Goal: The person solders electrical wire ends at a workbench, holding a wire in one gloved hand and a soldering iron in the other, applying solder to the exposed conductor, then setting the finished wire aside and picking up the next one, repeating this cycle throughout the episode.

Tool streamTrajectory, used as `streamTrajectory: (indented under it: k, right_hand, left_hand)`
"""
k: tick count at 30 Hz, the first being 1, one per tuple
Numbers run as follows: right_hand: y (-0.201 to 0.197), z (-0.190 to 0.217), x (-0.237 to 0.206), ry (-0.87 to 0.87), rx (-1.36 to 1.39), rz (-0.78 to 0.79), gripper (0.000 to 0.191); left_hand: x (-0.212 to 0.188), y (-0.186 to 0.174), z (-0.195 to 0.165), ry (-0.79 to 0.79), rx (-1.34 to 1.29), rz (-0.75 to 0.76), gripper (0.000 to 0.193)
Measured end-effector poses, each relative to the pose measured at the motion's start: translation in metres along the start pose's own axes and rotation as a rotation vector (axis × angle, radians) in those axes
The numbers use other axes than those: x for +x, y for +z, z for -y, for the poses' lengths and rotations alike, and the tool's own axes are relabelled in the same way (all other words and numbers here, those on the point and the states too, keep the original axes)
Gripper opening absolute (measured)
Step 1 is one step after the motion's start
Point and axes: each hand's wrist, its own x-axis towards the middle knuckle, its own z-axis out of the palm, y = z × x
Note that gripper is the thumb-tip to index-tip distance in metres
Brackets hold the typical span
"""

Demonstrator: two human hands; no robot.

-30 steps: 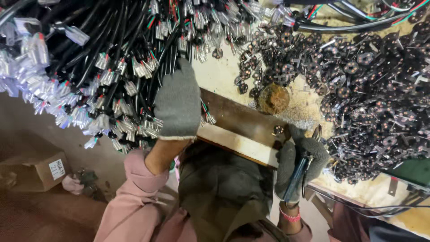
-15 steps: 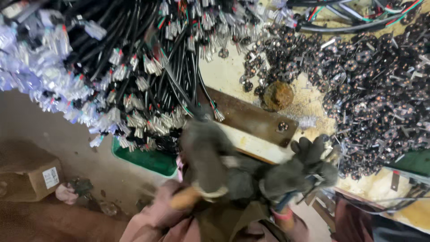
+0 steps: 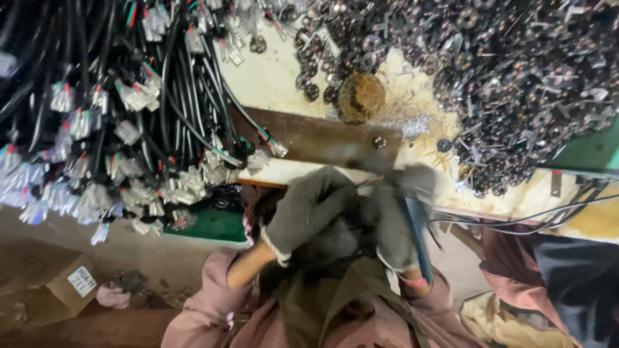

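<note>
Hands: left hand and right hand gloved, together | clamped on thin wires between them

Both hands gloved grey, pulled in close together in front of the chest. Left hand curled, fingers bent toward the right one, bare forearm showing below the cuff. Right hand blurred, fingers closed, wrist bent down, pink sleeves on both arms
</note>
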Motion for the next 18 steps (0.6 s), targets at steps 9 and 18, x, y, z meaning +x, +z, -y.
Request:
streamTrajectory:
  k: [9,18]
  right_hand:
    - [-0.001,0.011,0.023,0.327,0.144,-0.206,0.023]
    - [0.014,0.019,0.012,0.354,0.521,-0.245,0.041]
  left_hand:
    - [0.006,0.000,0.002,0.126,-0.006,-0.041,0.015]
    - [-0.002,0.015,0.000,-0.099,-0.201,-0.094,0.019]
